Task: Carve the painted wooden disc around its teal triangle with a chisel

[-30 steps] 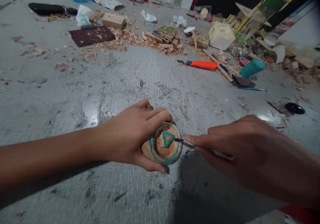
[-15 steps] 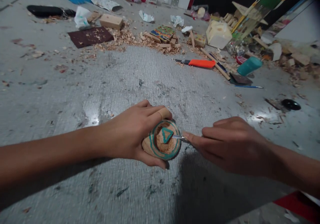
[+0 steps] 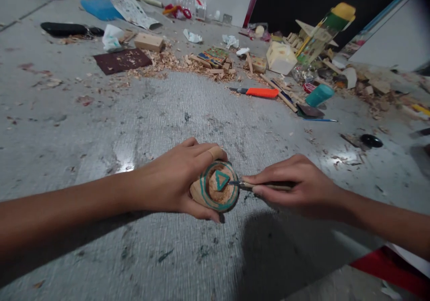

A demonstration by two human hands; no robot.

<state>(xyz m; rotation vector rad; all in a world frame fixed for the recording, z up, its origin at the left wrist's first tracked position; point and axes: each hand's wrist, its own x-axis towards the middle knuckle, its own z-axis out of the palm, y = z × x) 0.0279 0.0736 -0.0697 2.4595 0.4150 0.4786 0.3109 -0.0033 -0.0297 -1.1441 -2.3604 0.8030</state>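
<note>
My left hand [image 3: 181, 178] is wrapped around a small round wooden piece [image 3: 202, 192], pressing it against the grey surface. A bandage-like tan band circles one finger. Teal rings are drawn on the piece's rim, and its hollowed face holds a raised part with a teal triangle outline. In my right hand [image 3: 295, 184] is a carving chisel [image 3: 277, 186], gripped by its handle with the fingers closed. Its metal tip reaches over the rim to the right edge of the triangle; whether it touches the wood there I cannot tell.
Wood shavings [image 3: 168, 63] lie along the back with a wooden block [image 3: 148, 42] and a brown sandpaper sheet [image 3: 122, 61]. An orange utility knife [image 3: 262, 93] rests beyond my hands. Farther right are a teal cylinder [image 3: 319, 95], a black oval object [image 3: 371, 140] and a bottle [image 3: 327, 27].
My right hand has rolled over, so the chisel's handle now shows. The tip stays by the triangle's right side. The view has shifted slightly; my left hand keeps its hold.
</note>
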